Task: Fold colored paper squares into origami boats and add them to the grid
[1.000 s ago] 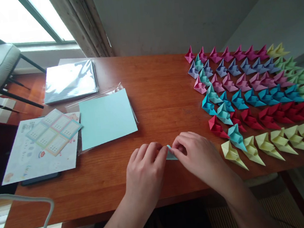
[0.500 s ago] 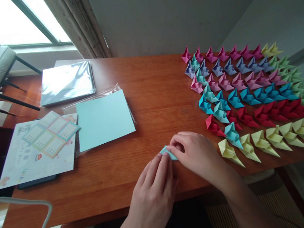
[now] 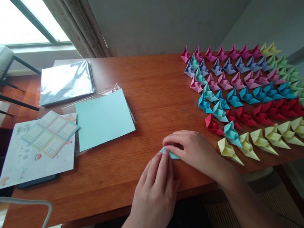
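Paper [image 3: 174,156], folded small and pale blue, sits at your fingertips, near your edge of the table [image 3: 152,92].
Head view: your left hand [image 3: 155,187] presses it, fingers together, any grip hidden; your right hand [image 3: 193,149] pinches it, thumb to forefinger. Figures [image 3: 249,97] fill the right, a sheet [image 3: 104,119] the left.

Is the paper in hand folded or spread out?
Folded: the blue paper shows as a small narrow piece; left hand and right hand hide parts of it.
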Demonstrator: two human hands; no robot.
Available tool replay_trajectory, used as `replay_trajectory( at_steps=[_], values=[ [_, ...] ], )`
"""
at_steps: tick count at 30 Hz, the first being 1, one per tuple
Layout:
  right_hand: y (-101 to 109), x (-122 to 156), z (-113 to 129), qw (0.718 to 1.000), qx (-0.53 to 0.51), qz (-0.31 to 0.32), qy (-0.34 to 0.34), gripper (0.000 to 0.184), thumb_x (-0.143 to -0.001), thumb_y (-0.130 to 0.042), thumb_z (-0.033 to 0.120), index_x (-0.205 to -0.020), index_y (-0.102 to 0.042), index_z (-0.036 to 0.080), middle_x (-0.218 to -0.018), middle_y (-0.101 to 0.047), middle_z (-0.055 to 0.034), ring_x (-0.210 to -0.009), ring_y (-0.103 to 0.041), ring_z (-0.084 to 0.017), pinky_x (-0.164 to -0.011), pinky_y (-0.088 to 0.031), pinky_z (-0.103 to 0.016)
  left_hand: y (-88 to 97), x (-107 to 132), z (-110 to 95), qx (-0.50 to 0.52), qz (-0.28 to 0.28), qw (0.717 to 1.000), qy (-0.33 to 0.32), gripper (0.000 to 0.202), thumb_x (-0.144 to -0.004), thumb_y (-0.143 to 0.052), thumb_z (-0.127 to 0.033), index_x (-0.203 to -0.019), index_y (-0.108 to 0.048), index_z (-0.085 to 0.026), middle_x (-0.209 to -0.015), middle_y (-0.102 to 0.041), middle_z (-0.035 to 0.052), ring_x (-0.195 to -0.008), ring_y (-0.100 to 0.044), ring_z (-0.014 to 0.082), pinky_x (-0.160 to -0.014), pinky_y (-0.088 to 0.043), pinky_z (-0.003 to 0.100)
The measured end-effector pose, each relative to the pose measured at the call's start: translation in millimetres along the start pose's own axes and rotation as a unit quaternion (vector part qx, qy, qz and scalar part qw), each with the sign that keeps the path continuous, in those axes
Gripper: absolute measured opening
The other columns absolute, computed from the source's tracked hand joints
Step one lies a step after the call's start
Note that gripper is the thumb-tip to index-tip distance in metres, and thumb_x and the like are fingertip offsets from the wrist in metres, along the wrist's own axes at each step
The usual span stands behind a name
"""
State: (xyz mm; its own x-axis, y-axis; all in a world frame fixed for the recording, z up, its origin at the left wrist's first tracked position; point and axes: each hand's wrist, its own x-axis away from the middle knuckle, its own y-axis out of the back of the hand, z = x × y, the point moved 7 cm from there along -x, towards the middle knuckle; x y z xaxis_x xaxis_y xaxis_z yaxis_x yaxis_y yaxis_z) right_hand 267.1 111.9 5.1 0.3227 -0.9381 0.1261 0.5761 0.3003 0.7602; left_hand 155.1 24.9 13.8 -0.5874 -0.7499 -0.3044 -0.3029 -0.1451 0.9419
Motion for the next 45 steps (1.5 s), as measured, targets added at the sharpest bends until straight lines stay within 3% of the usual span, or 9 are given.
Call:
replay_trajectory(
  at_steps=[8, 16, 22, 27, 35, 40, 45],
  values=[
    [-0.5, -1.8, -1.8, 1.0, -0.007, -0.001, -0.015, 0.009, -0.092, -0.067, 0.022, -0.086, -0.073, 0.026, -0.084, -0.074, 0.0031, -0.081, -0.067, -0.014, -0.073, -0.045, -0.025, -0.3, 0.7, -1.9, -0.007, 0.028, 1.0, -0.006, 0.043, -0.098, -0.051, -0.03, -0.13, -0.063, -0.004, -0.14, -0.062, 0.017, -0.128, -0.059, 0.0333, -0.107, -0.05, 0.042],
    [-0.5, 1.2, -1.8, 1.0, -0.01, -0.02, -0.018, 0.008, -0.092, -0.068, 0.022, -0.085, -0.071, 0.024, -0.087, -0.074, 0.0021, -0.084, -0.067, -0.015, -0.076, -0.045, -0.026, -4.9, -0.4, -12.3, -0.033, 0.037, 0.999, -0.008, 0.048, -0.101, -0.044, -0.037, -0.125, -0.066, -0.002, -0.139, -0.062, 0.0198, -0.131, -0.056, 0.0326, -0.114, -0.041, 0.043],
    [-2.0, 1.6, -2.4, 1.0, -0.003, -0.014, -0.013, 0.007, -0.093, -0.068, 0.022, -0.086, -0.069, 0.024, -0.088, -0.074, 0.0026, -0.085, -0.067, -0.016, -0.077, -0.045, -0.027, -13.2, 4.9, -12.3, -0.021, 0.065, 0.997, -0.035, 0.072, -0.098, -0.044, -0.057, -0.136, -0.056, 0.003, -0.145, -0.055, 0.0251, -0.136, -0.05, 0.0377, -0.117, -0.035, 0.045],
    [-3.5, 1.6, -4.3, 1.0, -0.006, -0.015, -0.009, 0.006, -0.092, -0.067, 0.021, -0.087, -0.069, 0.025, -0.089, -0.074, 0.0019, -0.086, -0.067, -0.017, -0.078, -0.046, -0.028, -20.7, 11.7, -8.7, -0.002, 0.108, 0.994, -0.033, 0.089, -0.093, -0.037, -0.072, -0.149, -0.044, -0.003, -0.154, -0.045, 0.0222, -0.145, -0.038, 0.0383, -0.121, -0.027, 0.047],
    [-2.0, 11.5, -6.4, 0.997, -0.038, -0.059, 0.016, 0.006, -0.094, -0.064, 0.02, -0.093, -0.068, 0.024, -0.09, -0.072, 0.0007, -0.087, -0.066, -0.017, -0.079, -0.047, -0.03, -21.5, 12.0, -9.1, 0.007, 0.124, 0.992, -0.03, 0.083, -0.093, -0.046, -0.067, -0.154, -0.038, -0.012, -0.16, -0.037, 0.0201, -0.148, -0.032, 0.0377, -0.122, -0.022, 0.048],
    [-2.4, 40.9, -6.7, 0.986, -0.019, -0.155, 0.052, 0.012, -0.098, -0.057, 0.017, -0.101, -0.068, 0.022, -0.091, -0.067, -0.0033, -0.088, -0.06, -0.019, -0.082, -0.048, -0.033, -15.9, 11.2, -7.8, 0.011, 0.1, 0.994, -0.05, 0.079, -0.096, -0.043, -0.062, -0.15, -0.043, -0.004, -0.158, -0.041, 0.0205, -0.146, -0.035, 0.0379, -0.122, -0.022, 0.045],
    [-12.1, 55.9, -5.7, 0.982, 0.028, -0.183, 0.038, 0.01, -0.098, -0.058, 0.016, -0.1, -0.067, 0.02, -0.088, -0.062, -0.004, -0.084, -0.056, -0.019, -0.081, -0.047, -0.035, -10.8, 6.5, -6.7, -0.019, 0.088, 0.994, -0.067, 0.067, -0.099, -0.045, -0.05, -0.141, -0.052, 0.002, -0.149, -0.052, 0.0221, -0.14, -0.046, 0.0359, -0.12, -0.027, 0.043]
  ],
)
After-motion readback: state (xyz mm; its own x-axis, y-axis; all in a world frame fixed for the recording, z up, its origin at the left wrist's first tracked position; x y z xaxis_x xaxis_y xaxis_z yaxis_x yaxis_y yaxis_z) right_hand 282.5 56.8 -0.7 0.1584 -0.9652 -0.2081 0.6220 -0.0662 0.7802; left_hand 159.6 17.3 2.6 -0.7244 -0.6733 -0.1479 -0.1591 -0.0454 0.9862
